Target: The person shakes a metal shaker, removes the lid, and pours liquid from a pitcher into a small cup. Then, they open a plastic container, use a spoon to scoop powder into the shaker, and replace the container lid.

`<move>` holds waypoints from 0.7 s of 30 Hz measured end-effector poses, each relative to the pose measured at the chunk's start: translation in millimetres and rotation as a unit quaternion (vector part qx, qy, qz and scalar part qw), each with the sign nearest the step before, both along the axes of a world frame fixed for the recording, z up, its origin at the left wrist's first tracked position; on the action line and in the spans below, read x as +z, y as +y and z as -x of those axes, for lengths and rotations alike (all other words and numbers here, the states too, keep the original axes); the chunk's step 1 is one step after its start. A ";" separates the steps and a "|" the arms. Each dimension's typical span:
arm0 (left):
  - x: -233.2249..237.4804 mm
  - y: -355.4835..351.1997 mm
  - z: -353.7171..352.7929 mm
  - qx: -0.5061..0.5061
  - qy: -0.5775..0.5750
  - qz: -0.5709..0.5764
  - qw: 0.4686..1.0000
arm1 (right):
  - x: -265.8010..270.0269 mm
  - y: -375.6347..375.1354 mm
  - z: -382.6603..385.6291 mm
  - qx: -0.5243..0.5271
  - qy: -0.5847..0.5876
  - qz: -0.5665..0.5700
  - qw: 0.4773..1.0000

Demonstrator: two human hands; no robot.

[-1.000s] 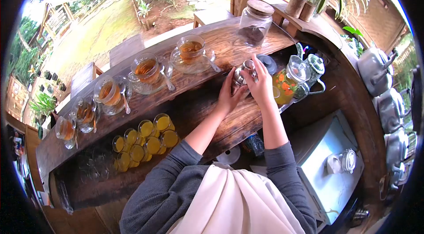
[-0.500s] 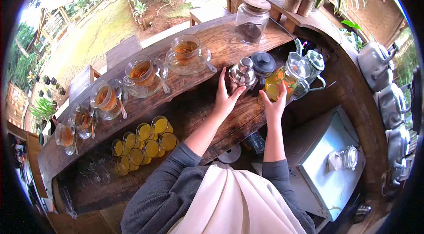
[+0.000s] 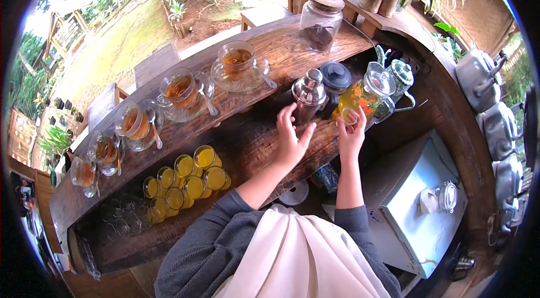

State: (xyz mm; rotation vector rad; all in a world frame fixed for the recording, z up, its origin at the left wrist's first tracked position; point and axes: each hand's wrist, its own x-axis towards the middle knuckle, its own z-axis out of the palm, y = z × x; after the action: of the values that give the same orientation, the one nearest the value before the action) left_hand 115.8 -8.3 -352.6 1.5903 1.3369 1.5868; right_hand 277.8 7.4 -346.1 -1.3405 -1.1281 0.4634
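A silver cocktail shaker (image 3: 309, 90) stands upright on the lower wooden shelf. Just below it, my left hand (image 3: 292, 137) is open, fingers and thumb apart with nothing between them. My right hand (image 3: 351, 139) is closed around a small round glass (image 3: 349, 116), its rim facing me. Directly behind that glass is a clear pitcher (image 3: 360, 99) of yellow drink with an orange floral pattern. A dark-lidded jar (image 3: 336, 79) stands between the shaker and the pitcher, and a patterned green teapot (image 3: 401, 75) is to the right.
Glass cups of tea (image 3: 180, 88) on saucers with spoons line the upper counter. Several glasses of yellow drink (image 3: 195, 185) stand on the lower shelf, left. A wooden-lidded jar (image 3: 322, 22) is at the back. Metal kettles (image 3: 478, 77) line the right side; a white cabinet (image 3: 413, 213) stands below.
My left hand has let go of the shaker and drawn back toward me. The small glass in my right hand showed yellow before and now looks paler, its rim tilted toward me.
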 end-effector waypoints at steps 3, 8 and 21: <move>-7.9 -17.1 -14.3 -0.042 0.036 -0.074 0.996 | 9.9 -20.6 4.4 0.013 -0.049 -0.006 0.999; -4.5 -29.8 -26.0 -0.120 0.058 -0.096 0.986 | 30.3 -59.8 14.4 0.058 -0.033 -0.021 0.998; 5.6 -46.9 -35.2 -0.269 -0.008 0.011 0.963 | 41.2 -100.2 4.9 0.220 0.067 -0.043 0.972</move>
State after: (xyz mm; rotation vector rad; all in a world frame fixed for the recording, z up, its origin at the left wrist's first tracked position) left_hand 151.0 -55.3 -347.0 1.7324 0.8059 1.2377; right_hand 272.9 -92.8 -304.9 -0.9643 -1.3186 0.8057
